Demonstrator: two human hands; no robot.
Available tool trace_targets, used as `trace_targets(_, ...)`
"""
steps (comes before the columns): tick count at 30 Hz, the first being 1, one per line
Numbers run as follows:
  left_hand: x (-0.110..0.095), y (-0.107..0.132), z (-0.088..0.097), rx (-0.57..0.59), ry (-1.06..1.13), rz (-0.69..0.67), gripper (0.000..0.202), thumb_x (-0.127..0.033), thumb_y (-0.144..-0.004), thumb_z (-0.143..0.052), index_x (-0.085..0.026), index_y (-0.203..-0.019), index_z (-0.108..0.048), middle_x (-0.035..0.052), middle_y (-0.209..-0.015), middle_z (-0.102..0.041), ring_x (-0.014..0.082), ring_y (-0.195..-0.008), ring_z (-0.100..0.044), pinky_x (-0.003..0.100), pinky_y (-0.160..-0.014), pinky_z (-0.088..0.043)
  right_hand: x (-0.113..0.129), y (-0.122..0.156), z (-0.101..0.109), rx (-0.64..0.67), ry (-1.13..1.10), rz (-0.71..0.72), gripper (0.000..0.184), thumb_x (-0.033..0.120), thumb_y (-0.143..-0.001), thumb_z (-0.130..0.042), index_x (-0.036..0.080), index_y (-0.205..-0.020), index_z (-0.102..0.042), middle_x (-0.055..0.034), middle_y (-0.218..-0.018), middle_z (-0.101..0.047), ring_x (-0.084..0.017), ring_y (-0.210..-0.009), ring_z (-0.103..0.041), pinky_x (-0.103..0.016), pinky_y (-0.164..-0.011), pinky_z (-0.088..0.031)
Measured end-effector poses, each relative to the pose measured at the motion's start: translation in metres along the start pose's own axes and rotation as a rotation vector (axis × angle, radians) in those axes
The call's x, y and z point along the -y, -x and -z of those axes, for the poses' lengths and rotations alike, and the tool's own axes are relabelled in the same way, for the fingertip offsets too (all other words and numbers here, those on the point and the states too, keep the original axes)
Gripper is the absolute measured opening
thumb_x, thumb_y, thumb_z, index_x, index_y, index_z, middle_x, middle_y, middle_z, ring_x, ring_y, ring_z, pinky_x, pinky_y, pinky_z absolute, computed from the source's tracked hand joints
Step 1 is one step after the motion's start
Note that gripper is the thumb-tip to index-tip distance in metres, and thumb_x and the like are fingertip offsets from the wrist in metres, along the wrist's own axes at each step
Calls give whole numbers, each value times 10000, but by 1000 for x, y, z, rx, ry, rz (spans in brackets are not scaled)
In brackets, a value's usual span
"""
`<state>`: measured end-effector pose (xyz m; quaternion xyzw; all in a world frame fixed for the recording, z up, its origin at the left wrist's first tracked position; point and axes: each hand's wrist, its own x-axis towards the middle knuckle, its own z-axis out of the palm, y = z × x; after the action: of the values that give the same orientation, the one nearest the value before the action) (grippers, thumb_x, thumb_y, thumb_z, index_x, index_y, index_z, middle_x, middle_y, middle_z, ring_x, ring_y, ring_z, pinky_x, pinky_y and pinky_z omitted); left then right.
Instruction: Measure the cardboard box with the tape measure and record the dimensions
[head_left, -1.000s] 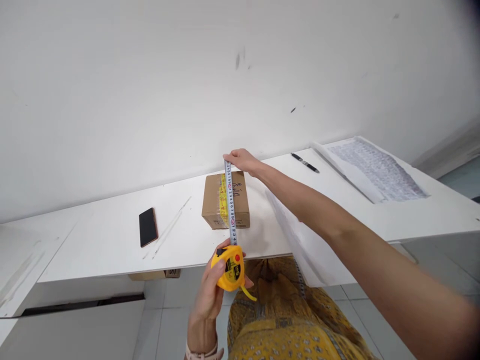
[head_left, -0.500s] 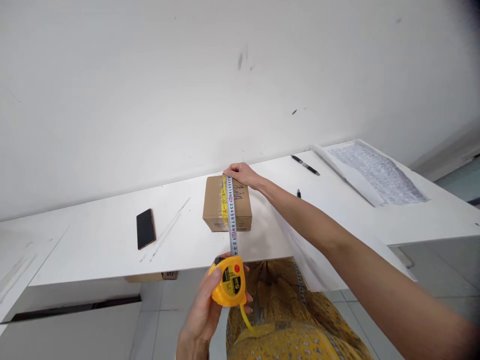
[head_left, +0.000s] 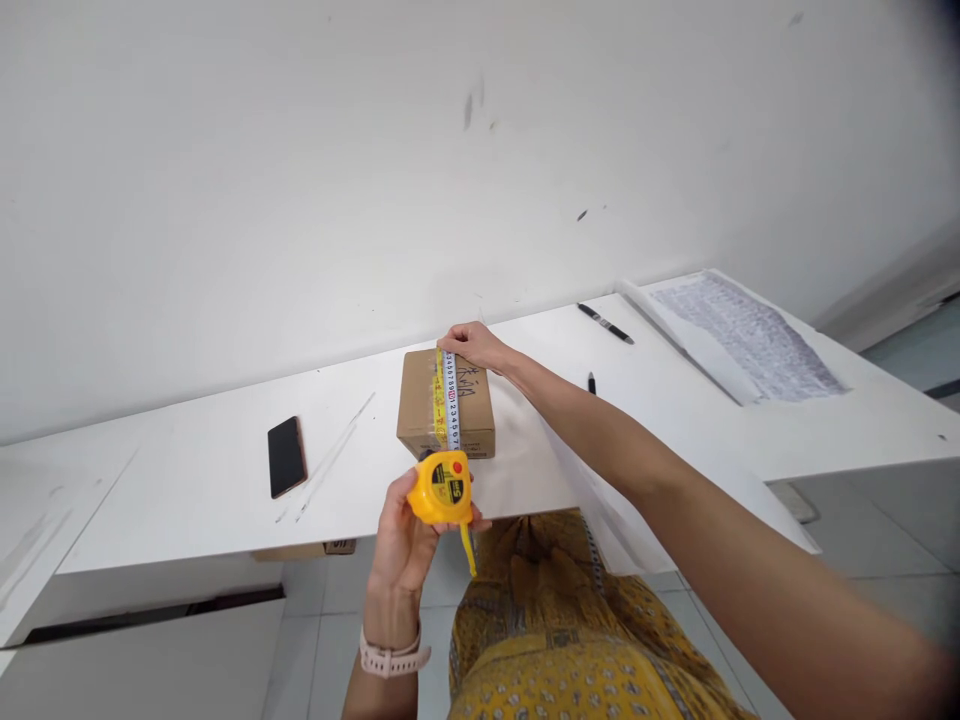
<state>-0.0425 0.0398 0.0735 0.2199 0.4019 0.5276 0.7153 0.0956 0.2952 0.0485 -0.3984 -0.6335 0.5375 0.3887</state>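
Spanning a white table (head_left: 187,500), bare wall (head_left: 300,200).

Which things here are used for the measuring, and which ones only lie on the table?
In use:
- tape measure, body in the left hand
- blade, laid along the box top
- box
- right hand, pinning the blade end at the box's far edge

Lying about:
- phone
- pen
- papers

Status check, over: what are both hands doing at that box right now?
Left hand grips yellow tape measure. Right hand pins the tape blade at the cardboard box far edge. Nothing in the way.
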Motion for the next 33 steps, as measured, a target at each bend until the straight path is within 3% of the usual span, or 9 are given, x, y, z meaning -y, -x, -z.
trace_targets(4, -1, -12, 4, -2, 14, 10, 437, -435, -796, -688, -113, -1091, -703, 153, -998, -739, 359, -879, -718, 598, -835, -565, -1, -1, 0, 3, 1, 11, 285, 447, -710, -672, 186, -646, -577, -1, -669, -597, -140, -645, -519, -279, -614, -396)
trace_targets(8, 8, -12, 9, -6, -29, -57, 524, -399, -758, -756, -161, -1216, -668, 107, -1004, -713, 276, -740, -708, 561, -778, -595, -4, -3, 0, 10, 12, 19, 296, 467, -705, -659, 188, -655, -574, -2, -679, -600, -144, -668, -530, -271, -613, -401)
trace_targets(11, 11, -12, 9, 2, -69, -98, 535, -394, -750, -770, -174, -1226, -669, 99, -1068, -680, 236, -737, -679, 509, -736, -618, -5, -4, 0, 12, 4, 31, 297, 465, -707, -655, 189, -649, -565, -1, -673, -593, -142, -661, -522, -268, -605, -396)
trace_targets(21, 10, -15, 6, -23, -75, -93, 511, -399, -759, -751, -176, -1208, -656, 94, -1028, -682, 235, -708, -678, 525, -716, -614, -9, -6, -1, 12, 15, 46, 286, 448, -743, -644, 188, -651, -569, 4, -674, -595, -142, -656, -527, -277, -617, -391)
trace_targets(26, 3, -16, 6, -78, -47, -82, 467, -425, -722, -769, -149, -1089, -682, 100, -950, -709, 278, -760, -702, 507, -726, -613, -4, -1, 4, -24, 71, 54, 438, 604, -844, -567, 182, -748, -635, -38, -785, -670, -174, -757, -581, -287, -698, -437)
trace_targets(28, 0, -10, 11, -106, -63, -165, 495, -433, -702, -790, -163, -1103, -682, 92, -975, -711, 263, -728, -702, 491, -708, -618, 2, 10, 13, -71, 27, 43, 552, 672, -903, -451, 174, -925, -686, -79, -944, -713, -193, -874, -621, -300, -795, -460)
trace_targets(30, -3, -3, 20, -162, -90, -331, 534, -432, -673, -819, -190, -1127, -677, 75, -1009, -708, 242, -717, -697, 467, -712, -623, 6, 26, 24, -140, -12, 26, 619, 676, -943, -367, 159, -1081, -679, -117, -1081, -711, -206, -989, -633, -317, -894, -456)
trace_targets(33, -11, 3, 36, -280, -133, -558, 538, -425, -637, -846, -209, -1100, -676, 70, -1098, -698, 216, -753, -683, 422, -726, -626, 6, 54, 38, -208, 12, -9, 619, 641, -969, -357, 140, -1176, -656, -153, -1189, -689, -226, -1096, -624, -350, -979, -440)
